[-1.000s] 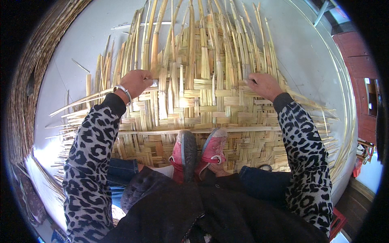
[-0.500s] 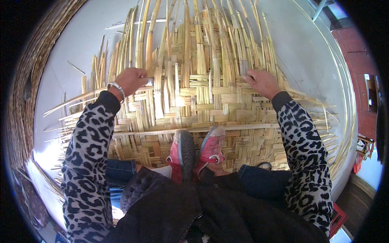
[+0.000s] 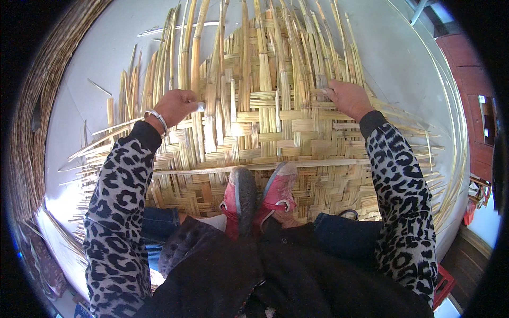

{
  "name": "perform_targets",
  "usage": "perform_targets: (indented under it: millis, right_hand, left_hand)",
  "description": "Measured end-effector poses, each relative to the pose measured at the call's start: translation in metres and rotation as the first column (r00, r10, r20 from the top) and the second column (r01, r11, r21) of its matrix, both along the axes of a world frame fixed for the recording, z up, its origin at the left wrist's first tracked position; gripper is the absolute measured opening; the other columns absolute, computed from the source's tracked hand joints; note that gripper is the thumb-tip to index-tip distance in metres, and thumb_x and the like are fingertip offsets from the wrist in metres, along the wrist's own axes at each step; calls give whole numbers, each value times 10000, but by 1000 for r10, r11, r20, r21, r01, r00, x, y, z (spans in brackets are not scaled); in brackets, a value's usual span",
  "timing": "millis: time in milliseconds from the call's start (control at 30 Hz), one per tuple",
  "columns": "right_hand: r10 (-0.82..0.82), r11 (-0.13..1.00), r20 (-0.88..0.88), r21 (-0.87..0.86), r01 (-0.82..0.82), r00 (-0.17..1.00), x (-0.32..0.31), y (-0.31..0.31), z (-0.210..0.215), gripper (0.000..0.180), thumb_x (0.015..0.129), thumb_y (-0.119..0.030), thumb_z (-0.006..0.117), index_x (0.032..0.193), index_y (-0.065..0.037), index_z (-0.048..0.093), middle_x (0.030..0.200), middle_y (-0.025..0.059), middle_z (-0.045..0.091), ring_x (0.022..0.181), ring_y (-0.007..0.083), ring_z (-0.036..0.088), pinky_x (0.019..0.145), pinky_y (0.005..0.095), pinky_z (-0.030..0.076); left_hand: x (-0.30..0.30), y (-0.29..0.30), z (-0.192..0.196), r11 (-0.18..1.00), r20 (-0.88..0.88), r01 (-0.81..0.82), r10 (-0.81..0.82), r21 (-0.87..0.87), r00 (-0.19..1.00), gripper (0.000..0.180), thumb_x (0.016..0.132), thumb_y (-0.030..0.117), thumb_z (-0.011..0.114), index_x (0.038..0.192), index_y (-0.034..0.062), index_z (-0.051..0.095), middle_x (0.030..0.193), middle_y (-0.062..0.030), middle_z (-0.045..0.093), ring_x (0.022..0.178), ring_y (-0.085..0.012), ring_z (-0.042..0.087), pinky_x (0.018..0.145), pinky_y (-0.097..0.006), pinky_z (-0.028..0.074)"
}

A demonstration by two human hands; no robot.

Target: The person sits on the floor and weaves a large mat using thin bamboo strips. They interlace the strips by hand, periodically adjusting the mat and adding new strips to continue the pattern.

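- The woven mat (image 3: 313, 135) of pale yellow split strips lies on the pale floor (image 3: 403, 69), in front of the person; its weave crosses in bands over and under.
- Long, loose strips (image 3: 195, 50) run out from the far part of the mat, spread side by side, some reaching the upper edge of the view.
- More ragged strip ends stick out along the mat's left and right sides.
- One long strip (image 3: 331, 164) lies crosswise over the mat, just beyond the shoes.
- The left hand (image 3: 177, 107) is over the left part of the mat, fingers curled in, with a small pale piece at the fingertips; what that piece is, I cannot tell.
- The right hand (image 3: 349, 98) is over the right part of the mat, thumb and fingers drawn close beside the strips; whether it grips one, I cannot tell.
- A silvery bracelet (image 3: 157, 120) circles the left wrist, above the mat's left part.
- Red shoes (image 3: 279, 192) are at the mat's near middle, the left one showing its grey sole.
- Beyond the mat's far left, a thin pale strip (image 3: 160, 31) lies on the floor.
- Well left of the mat, a brown ribbed bundle (image 3: 29, 122) curves along the view's rim.
- Right of the mat is reddish-brown wooden furniture (image 3: 466, 79).
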State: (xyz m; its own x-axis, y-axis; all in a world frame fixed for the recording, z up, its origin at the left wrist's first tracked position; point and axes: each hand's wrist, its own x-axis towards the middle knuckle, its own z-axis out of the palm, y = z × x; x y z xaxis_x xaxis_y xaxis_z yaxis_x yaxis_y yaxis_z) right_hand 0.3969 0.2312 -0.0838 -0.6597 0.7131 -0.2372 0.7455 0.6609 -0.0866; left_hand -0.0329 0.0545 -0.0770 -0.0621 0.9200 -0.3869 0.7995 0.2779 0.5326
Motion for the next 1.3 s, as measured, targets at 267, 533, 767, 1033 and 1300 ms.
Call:
perform_targets:
  millis: [267,533,767,1033,1300]
  right_hand:
    - [-31,999,-46,-18,30,998,6,-4,-4,341,977,-391,519,916,-56,519,771,196,604,758,424,603,672,516,469]
    - [43,997,-58,-56,-46,997,3,-1,6,328,981,-372,487,888,-61,536,751,179,608,747,408,603,662,507,464]
    - [36,999,-31,5,-36,999,3,-4,3,316,976,-374,475,895,-79,555,749,169,617,730,392,611,655,503,478]
    - [137,991,-97,16,-136,986,15,-18,-9,363,995,-432,433,919,-104,568,741,157,641,696,377,630,628,500,495]
    - [102,995,20,17,-103,995,9,-16,-12,343,990,-414,445,914,-105,574,755,145,641,723,360,634,645,494,499]
  left_hand:
    - [-1,-2,-3,996,-72,75,-72,38,995,317,927,307,615,1026,8,656,885,-163,661,801,-269,640,730,-390,515]
    - [-7,-1,-11,983,-191,170,-181,-76,965,341,944,312,592,1065,-3,645,961,-185,681,868,-317,653,812,-421,517]
    - [-10,5,-5,954,-59,192,-210,-230,976,329,956,294,566,1014,-20,644,835,-145,666,747,-261,644,725,-382,531]
    - [-13,-9,-7,983,21,120,-118,-139,993,305,941,285,583,990,-7,655,708,-110,640,641,-234,605,654,-378,501]
    - [-15,2,-14,968,-182,191,-220,-162,958,453,934,374,580,1204,17,646,1108,-213,676,1022,-374,635,911,-431,494]
